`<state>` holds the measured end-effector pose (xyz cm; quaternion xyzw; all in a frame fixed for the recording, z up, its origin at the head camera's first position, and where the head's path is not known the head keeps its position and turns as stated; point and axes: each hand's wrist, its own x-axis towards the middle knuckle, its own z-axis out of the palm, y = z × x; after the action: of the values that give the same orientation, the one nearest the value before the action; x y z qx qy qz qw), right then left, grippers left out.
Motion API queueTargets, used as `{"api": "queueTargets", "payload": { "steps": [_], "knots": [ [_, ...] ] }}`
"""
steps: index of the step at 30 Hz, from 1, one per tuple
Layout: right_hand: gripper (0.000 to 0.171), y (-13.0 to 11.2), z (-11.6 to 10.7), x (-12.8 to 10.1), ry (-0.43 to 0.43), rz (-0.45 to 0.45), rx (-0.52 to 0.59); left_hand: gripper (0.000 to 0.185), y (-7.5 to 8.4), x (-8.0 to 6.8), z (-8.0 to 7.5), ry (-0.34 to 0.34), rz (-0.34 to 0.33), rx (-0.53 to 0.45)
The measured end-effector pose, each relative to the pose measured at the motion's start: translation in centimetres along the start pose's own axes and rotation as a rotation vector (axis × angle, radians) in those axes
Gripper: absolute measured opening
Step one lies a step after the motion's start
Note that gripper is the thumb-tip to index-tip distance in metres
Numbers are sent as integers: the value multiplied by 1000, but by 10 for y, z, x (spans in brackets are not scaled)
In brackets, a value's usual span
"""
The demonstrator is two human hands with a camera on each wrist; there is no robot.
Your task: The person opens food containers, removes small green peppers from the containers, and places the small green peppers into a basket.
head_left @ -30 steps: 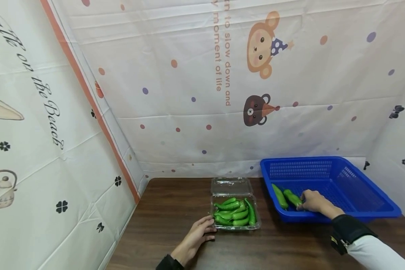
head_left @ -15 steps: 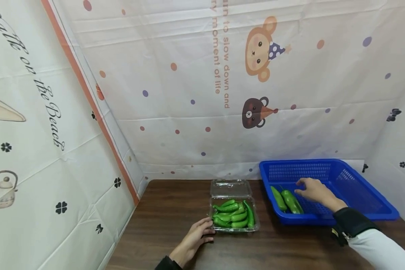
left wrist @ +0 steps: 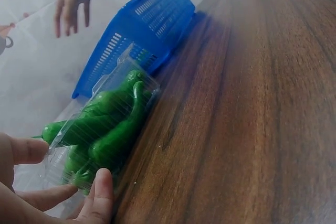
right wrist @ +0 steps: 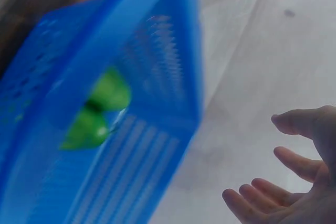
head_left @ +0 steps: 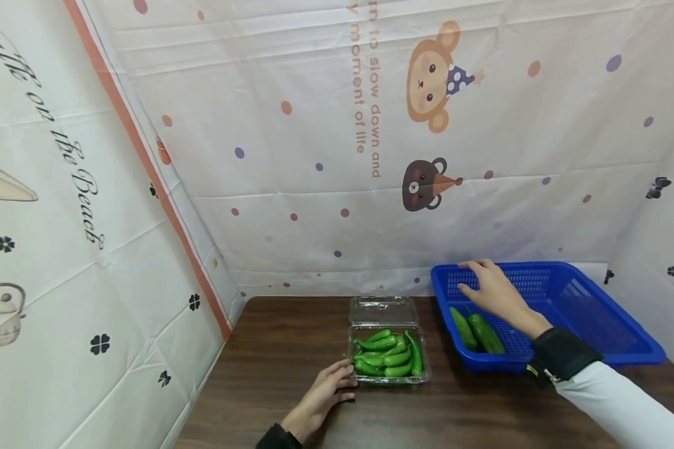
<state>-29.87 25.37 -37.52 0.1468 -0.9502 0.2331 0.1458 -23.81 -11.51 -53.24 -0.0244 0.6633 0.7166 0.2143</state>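
Green peppers, glossy, smooth, some curved

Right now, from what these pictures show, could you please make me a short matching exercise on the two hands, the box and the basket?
Things:
1. left hand
2. basket
3. right hand
4. box

Descriptions:
A. in the air, holding nothing
B. clear plastic, standing open
C. touching the box
D. blue, with two green peppers inside

Right pairs: 1-C, 2-D, 3-A, 4-B.
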Motion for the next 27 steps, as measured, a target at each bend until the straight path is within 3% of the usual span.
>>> {"api": "queueTargets", "payload": {
  "steps": [12,16,21,27],
  "knots": [
    [41,-60,21,14,28,-209,47,68,2,2,1,24,-13,6],
    [42,-74,34,11,10,-221,64,69,2,1,2,21,-7,3],
    [42,-85,62,12,-52,-235,77,69,1,0,1,31,10,1],
    [42,-83,103,4,-189,-218,88,68,-1,-3,4,34,39,11]
  ]
}}
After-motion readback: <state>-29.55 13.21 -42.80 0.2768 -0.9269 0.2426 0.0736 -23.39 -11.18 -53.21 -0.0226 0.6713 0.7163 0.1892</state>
